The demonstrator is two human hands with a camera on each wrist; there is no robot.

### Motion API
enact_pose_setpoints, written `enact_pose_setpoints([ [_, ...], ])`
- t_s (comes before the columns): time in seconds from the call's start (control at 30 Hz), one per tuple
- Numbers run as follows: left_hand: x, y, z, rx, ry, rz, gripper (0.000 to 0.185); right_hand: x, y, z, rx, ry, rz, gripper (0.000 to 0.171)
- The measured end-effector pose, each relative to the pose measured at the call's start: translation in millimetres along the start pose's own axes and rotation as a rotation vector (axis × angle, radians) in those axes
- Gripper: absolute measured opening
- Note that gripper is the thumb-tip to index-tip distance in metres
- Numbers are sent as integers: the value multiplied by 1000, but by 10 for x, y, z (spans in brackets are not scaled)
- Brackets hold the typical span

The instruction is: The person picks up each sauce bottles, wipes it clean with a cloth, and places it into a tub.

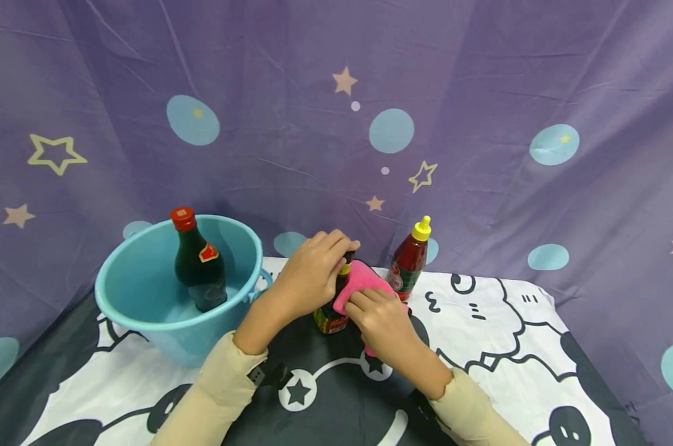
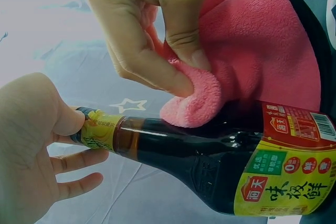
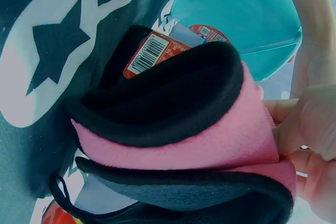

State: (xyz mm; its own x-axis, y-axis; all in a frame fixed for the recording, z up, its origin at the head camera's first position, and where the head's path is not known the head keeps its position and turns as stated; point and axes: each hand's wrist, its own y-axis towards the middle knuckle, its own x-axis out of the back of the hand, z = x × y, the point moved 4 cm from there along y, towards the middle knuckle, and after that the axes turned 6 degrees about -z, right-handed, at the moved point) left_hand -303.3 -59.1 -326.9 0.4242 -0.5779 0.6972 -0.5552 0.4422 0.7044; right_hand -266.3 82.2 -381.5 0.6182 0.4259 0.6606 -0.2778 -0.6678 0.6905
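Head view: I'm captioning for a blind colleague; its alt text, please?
A person's left hand grips a dark bottle by its top while the right hand holds a pink cloth against it. At left, a blue bucket holds a red-capped bottle; at right stands a yellow-capped red bottle.

Okay, so the pink cloth (image 2: 257, 30) is looking soft and fuzzy, kinda like plush fleece, with a flatter fabric trim (image 2: 311, 30) edging it. The soy sauce bottle (image 2: 210, 148) is shining smooth and glossy; can't tell if it's glass or plastic. Its printed label (image 2: 283, 166) is looking slick too. The bucket (image 1: 194, 344) is showing smooth plastic with a soft sheen. The backdrop (image 1: 481, 93) is looking like creased, slightly satiny cloth, while the table cover (image 1: 537, 387) is going matt.
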Motion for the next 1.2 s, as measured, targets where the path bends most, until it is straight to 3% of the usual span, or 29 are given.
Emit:
enact_pose_setpoints([
  [0.87, 0, -14, -4, 8, -3, 6, 29, -1, -2, 35, -11, 6, 79, 22],
  [1.2, 1, -7, -12, 2, 0, 3, 28, -35, -29, 45, 33, -38, 127, 21],
])
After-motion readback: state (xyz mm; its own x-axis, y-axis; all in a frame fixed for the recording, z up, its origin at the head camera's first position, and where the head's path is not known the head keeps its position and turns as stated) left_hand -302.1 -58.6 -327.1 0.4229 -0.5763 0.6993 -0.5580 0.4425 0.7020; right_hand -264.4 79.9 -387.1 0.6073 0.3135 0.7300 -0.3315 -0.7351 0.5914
